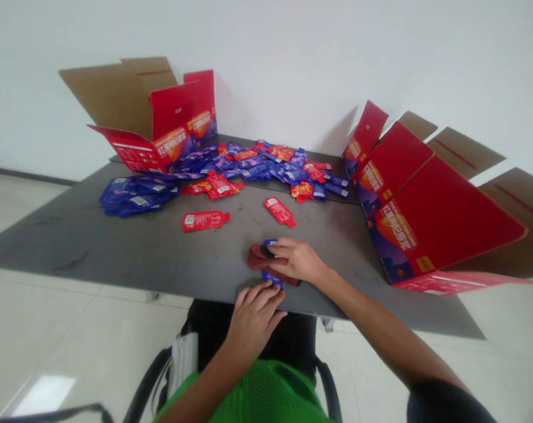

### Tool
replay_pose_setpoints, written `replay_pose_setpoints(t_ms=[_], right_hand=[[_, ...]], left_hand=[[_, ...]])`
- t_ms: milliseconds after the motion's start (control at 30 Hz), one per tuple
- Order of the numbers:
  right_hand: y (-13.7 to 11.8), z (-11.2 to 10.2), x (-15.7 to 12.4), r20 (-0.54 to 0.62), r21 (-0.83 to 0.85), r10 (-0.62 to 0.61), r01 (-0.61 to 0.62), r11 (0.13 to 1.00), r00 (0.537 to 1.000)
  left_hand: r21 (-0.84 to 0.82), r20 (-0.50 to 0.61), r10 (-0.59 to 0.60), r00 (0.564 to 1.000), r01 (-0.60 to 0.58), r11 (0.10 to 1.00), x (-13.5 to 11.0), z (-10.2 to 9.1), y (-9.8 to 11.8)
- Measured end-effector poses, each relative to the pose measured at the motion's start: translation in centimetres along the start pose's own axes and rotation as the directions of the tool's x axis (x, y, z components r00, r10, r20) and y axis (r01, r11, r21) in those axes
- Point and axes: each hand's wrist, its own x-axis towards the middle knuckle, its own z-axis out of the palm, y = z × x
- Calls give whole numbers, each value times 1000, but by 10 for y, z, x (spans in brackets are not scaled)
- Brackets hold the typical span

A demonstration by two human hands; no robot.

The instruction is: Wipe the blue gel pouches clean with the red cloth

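My right hand (295, 260) lies over a dark red spouted sachet (260, 258) and pinches it near its black cap. A blue sachet (271, 277) sits partly under that hand, with its top end showing above the fingers. My left hand (252, 317) is just below, its fingertips touching the blue sachet's lower end. It is hard to tell whether the fingers grip the blue sachet firmly. Two red sachets (205, 221) (279, 212) lie apart on the dark grey table (160, 252), and a heap of mixed blue and red sachets (261, 167) lies beyond them.
A separate pile of blue sachets (136, 195) lies at the table's left. Beyond it stands an open red printed carton (160, 120). Flattened red cartons (429, 217) lean along the right side. A white wall (292, 53) stands behind, with a tiled floor below the table edge.
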Motion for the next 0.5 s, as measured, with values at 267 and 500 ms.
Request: replay_pose_setpoints(t_ms=[267,500], right_hand=[[1,-27,10,-156,-31,123,-129,991,980],[5,2,-10,-57,59,74,-71,996,996]], left_hand=[[-10,-3,-4,1000,4,1000,-1,1,0],[-32,-16,2,1000,-2,999,-1,-1,-1]])
